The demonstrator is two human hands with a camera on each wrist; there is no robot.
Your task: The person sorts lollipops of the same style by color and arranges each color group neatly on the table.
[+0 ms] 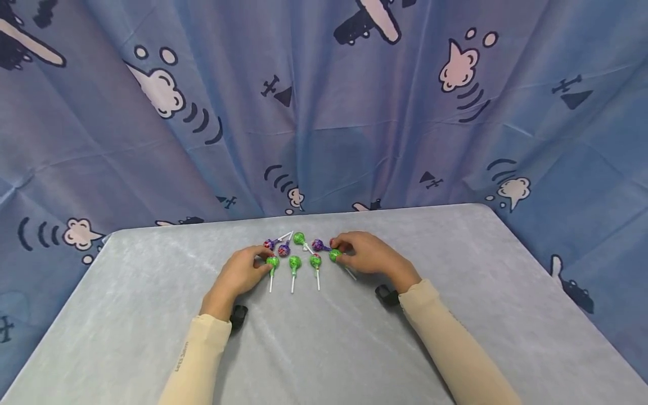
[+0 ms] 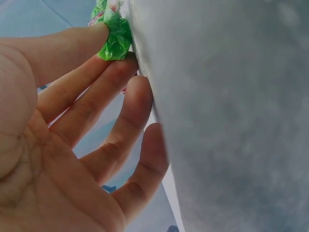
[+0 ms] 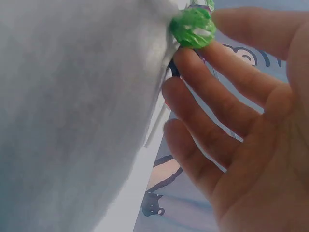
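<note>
My left hand (image 1: 242,273) pinches a green-wrapped lollipop (image 1: 273,261) at the left end of a front row, its white stick towards me. In the left wrist view, thumb and fingers meet at the green wrapper (image 2: 116,41). My right hand (image 1: 372,253) pinches another green lollipop (image 1: 334,255) at the row's right end, its stick slanting to the right. The right wrist view has this wrapper (image 3: 194,28) between thumb and fingertips. Between the hands lie two more green lollipops, one at left (image 1: 295,262) and one at right (image 1: 316,261).
Behind the row lie purple lollipops (image 1: 284,249), another purple lollipop (image 1: 318,245) and a green lollipop (image 1: 298,238). Something red (image 1: 332,242) shows partly hidden by the right fingers. A grey cloth covers the table (image 1: 324,349); a blue patterned curtain (image 1: 324,157) hangs behind it.
</note>
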